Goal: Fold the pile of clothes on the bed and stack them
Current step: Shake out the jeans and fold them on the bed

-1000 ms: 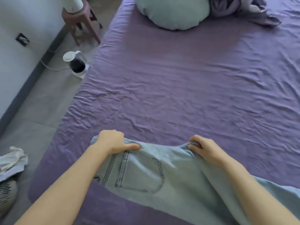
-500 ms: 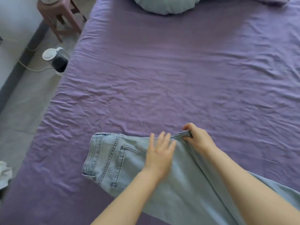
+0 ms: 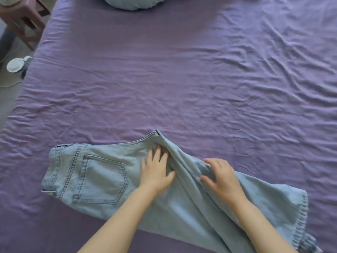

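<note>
A pair of light blue jeans (image 3: 102, 178) lies on the purple bed sheet (image 3: 182, 79) near the front edge, waistband to the left, back pocket up, legs running off to the lower right. My left hand (image 3: 156, 170) rests flat on the seat of the jeans, fingers spread. My right hand (image 3: 220, 178) lies on a raised fold of the leg fabric just to the right, fingers apart, holding nothing. The crotch corner points away from me above my left hand.
A pale blue round cushion (image 3: 135, 2) sits at the far edge of the bed. Left of the bed, on the floor, stand a brown stool (image 3: 23, 21) and a small white-lidded appliance (image 3: 17, 65) with a cord.
My right hand has let go of the crotch corner and moved right onto the leg fabric. My left hand has stayed flat on the seat. The view has shifted closer and left.
</note>
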{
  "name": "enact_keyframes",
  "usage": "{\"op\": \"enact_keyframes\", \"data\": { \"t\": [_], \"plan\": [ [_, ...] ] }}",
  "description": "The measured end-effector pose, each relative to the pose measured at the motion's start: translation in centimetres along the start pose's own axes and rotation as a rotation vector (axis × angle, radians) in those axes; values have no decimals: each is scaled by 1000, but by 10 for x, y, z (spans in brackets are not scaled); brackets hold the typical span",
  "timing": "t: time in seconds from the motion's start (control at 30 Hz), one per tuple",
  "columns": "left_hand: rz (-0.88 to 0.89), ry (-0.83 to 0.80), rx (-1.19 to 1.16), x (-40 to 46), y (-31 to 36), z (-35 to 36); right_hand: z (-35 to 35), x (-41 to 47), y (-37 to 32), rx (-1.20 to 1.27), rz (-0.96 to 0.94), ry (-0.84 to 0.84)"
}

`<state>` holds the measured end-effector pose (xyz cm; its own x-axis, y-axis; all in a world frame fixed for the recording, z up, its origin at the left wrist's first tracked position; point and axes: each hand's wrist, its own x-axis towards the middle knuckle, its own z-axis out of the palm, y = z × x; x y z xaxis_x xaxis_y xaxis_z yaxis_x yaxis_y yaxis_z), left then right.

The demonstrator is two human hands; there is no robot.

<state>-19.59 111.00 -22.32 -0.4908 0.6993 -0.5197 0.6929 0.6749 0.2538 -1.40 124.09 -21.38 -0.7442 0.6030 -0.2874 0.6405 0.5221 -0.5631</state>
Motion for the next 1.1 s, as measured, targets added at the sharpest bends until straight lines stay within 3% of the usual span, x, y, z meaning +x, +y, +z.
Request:
{"op": "enact_keyframes", "data": {
  "t": [0.07,0.17,0.23,0.3,0.37,0.47,0.6,0.7,0.77,0.93,1.1],
  "plan": [
    [-32,190,-244,-19,31,3,-9,-39,29,-42,-7,49],
    [170,405,-266,-44,75,20,-25,-92,67,-109,24,56],
    [369,343,-157,-54,102,33,-33,-117,88,-135,-1,0],
    [489,148,-34,-62,126,45,-40,-135,103,-165,-43,-121],
    [519,-53,112,-69,142,60,-39,-149,115,-205,-83,-256],
    [511,-139,276,-73,155,82,-37,-162,131,-251,-111,-298],
    [496,-28,280,-73,164,79,-72,-151,142,-95,5,-56],
    [459,192,99,-57,185,54,-113,-123,142,-79,116,167],
    [402,245,33,-35,205,32,-136,-96,143,-56,148,275],
    [388,232,133,38,242,1,-162,-41,166,-42,321,369],
    [401,133,283,92,255,18,-153,-14,209,114,395,413]
  ]
}}
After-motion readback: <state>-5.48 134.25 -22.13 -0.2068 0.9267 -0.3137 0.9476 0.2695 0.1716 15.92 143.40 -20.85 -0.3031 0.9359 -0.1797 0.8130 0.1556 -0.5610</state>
